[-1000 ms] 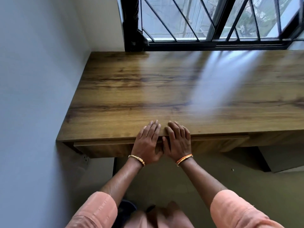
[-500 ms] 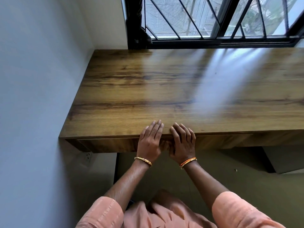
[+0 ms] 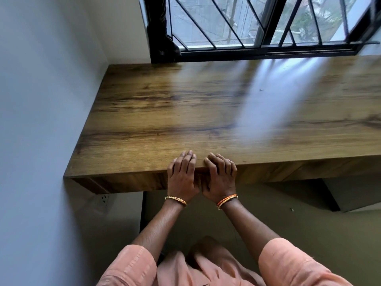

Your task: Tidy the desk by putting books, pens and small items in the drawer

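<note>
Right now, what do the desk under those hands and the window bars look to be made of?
The desk looks like wood or wood-grain laminate with a smooth semi-gloss finish: brown streaked grain, soft window reflections. Which of the two, I cannot tell. The window bars seem to be dark painted metal: thin, straight, uniformly black.

The desk (image 3: 206, 112) filled the middle of the frame, its left end against the wall (image 3: 41, 120) and its far edge under the window (image 3: 257, 23) at the top. The left hand (image 3: 182, 174) and right hand (image 3: 219, 176) lay side by side at centre on the desk's near edge, over the drawer front (image 3: 134, 182). A wall socket (image 3: 104, 200) sat lower left, beneath the desk.
</note>
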### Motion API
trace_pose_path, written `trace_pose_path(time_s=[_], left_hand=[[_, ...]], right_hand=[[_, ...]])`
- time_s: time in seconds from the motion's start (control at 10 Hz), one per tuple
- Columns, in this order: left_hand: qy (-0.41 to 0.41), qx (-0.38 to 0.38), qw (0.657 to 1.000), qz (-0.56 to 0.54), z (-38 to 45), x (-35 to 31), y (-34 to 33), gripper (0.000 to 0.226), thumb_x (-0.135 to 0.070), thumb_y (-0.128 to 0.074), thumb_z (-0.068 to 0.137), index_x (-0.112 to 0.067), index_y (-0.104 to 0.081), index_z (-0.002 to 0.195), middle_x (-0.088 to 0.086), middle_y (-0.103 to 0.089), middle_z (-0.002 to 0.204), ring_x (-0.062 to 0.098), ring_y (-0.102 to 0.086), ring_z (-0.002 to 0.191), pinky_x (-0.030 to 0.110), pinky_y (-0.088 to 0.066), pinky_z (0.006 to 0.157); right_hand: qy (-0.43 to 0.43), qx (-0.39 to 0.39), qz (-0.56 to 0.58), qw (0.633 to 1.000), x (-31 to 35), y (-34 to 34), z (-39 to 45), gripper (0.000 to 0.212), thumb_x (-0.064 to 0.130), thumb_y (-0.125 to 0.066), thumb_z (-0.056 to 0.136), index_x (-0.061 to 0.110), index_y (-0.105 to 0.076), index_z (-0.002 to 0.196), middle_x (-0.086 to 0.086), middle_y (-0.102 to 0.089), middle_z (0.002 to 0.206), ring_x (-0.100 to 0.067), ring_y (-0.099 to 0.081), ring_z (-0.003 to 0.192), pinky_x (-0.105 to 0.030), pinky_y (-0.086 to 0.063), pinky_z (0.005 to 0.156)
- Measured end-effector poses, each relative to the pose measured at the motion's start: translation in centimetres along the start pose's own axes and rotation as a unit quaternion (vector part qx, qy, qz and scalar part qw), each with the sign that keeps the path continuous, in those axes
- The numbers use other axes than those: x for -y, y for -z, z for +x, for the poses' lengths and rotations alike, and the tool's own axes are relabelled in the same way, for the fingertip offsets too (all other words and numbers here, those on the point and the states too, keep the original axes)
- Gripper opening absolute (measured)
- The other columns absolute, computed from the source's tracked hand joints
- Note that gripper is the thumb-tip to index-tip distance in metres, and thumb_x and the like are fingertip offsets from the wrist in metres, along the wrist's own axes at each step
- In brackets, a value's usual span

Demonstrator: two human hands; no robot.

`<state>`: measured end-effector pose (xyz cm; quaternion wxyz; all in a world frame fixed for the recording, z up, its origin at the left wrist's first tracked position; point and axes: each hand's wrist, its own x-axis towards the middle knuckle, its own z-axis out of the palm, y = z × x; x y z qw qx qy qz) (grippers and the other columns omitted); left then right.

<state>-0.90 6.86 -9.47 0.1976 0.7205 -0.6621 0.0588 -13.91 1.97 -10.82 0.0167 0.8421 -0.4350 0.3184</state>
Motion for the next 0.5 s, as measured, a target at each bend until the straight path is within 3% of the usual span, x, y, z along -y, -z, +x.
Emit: trace_pose_path(time_s=[0.1, 0.2, 0.3, 0.4, 0.5], left_hand=[[0.01, -0.016, 1.0, -0.023, -0.3, -0.3, -0.1, 0.068, -0.04, -0.051, 0.066, -0.012, -0.048, 0.128, 0.01, -0.053, 0.134, 0.025, -0.037, 0.129, 0.042, -0.027, 0.104], [0.027, -0.042, 0.998, -0.039, -0.3, -1.0, 0.2, 0.06, -0.036, -0.046, 0.073, -0.011, -0.054, 0.127, 0.011, -0.052, 0.135, 0.025, -0.038, 0.13, 0.043, -0.025, 0.106], [0.066, -0.067, 0.994, -0.063, 0.4, -2.9, 0.5, 0.044, -0.035, -0.041, 0.083, -0.014, -0.06, 0.117, 0.009, -0.055, 0.131, 0.025, -0.043, 0.128, 0.042, -0.023, 0.105], [0.066, -0.066, 0.991, -0.095, 3.2, -6.9, 0.2, 0.036, -0.034, -0.041, 0.085, -0.017, -0.061, 0.11, 0.006, -0.057, 0.126, 0.023, -0.046, 0.124, 0.042, -0.023, 0.104], [0.066, -0.08, 0.989, -0.102, 7.6, -11.8, -0.9, 0.035, -0.034, -0.041, 0.084, -0.018, -0.056, 0.11, 0.008, -0.055, 0.124, 0.022, -0.044, 0.12, 0.045, -0.031, 0.101]], right_hand=[[0.009, 0.005, 0.011, 1.0, -0.1, 0.4, -0.3, 0.059, 0.037, -0.057, 0.07, 0.018, -0.046, 0.124, -0.005, -0.044, 0.134, -0.024, -0.041, 0.126, -0.038, -0.028, 0.104], [0.019, -0.013, 0.062, 0.998, -1.2, 1.1, -0.6, 0.047, 0.025, -0.054, 0.076, 0.017, -0.051, 0.122, -0.009, -0.053, 0.131, -0.025, -0.045, 0.125, -0.038, -0.032, 0.103], [-0.046, -0.063, 0.1, 0.992, -3.5, 2.9, -0.3, 0.038, 0.012, -0.052, 0.069, 0.016, -0.057, 0.107, -0.011, -0.057, 0.118, -0.027, -0.05, 0.113, -0.04, -0.039, 0.094], [-0.11, -0.116, 0.101, 0.982, -7.6, 4.8, 0.9, 0.035, 0.01, -0.046, 0.068, 0.013, -0.058, 0.101, -0.013, -0.059, 0.11, -0.027, -0.051, 0.105, -0.037, -0.038, 0.09], [-0.162, -0.118, 0.083, 0.976, -12.2, 7.1, 2.8, 0.026, 0.014, -0.046, 0.076, 0.013, -0.06, 0.098, -0.011, -0.06, 0.108, -0.025, -0.052, 0.101, -0.031, -0.031, 0.086]])
